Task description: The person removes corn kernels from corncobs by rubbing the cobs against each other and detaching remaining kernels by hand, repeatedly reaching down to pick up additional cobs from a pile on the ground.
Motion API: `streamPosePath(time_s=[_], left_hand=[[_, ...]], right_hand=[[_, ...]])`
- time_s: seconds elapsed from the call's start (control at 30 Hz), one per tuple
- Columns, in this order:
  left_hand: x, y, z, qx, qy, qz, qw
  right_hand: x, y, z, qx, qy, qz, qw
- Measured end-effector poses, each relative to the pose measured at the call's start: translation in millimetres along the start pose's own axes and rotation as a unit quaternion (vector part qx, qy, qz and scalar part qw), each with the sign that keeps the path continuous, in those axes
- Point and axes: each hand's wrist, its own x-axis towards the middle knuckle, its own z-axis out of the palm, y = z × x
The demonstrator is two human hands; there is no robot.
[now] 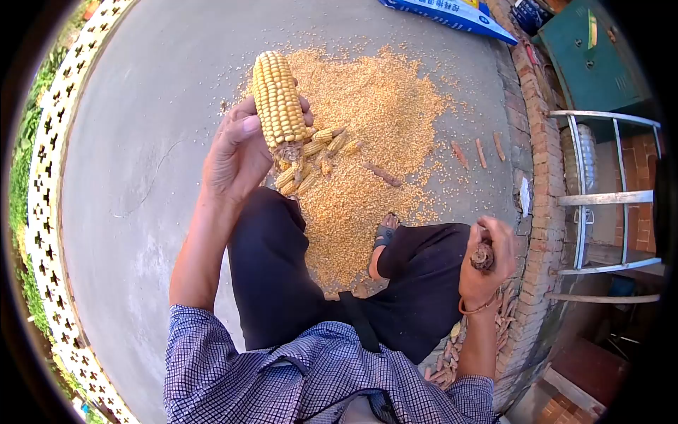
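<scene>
My left hand (236,145) holds up an ear of corn (277,99), its yellow kernels intact and its stalk end pointing down. By my right knee, my right hand (498,261) is wrapped round a bare corncob (482,256); only its dark brown end shows. Between my legs and beyond spreads a wide heap of loose corn kernels (381,106). On its near left part lie several ears of corn (328,148), partly behind my left hand and knee. One shelled cob (382,174) rests on the kernels.
Several bare cobs (480,152) lie right of the heap, and a pile of cobs (445,364) sits beside my right leg. A low brick edge (540,212) runs along the right, with a metal ladder (604,198) beyond. A blue bag (452,18) lies at the top.
</scene>
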Motion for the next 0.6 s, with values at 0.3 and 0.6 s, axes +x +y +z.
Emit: streamPosePath(time_s=[0.3,0.6], left_hand=[[-21,-60,112,-0.252,-0.106,-0.081,0.958],[-23,-85,128,-0.158,-0.126,-0.136,0.970]], right_hand=[[45,-39,19,0.532,-0.183,0.156,0.812],[29,-29,9,0.549,-0.060,0.248,0.796]])
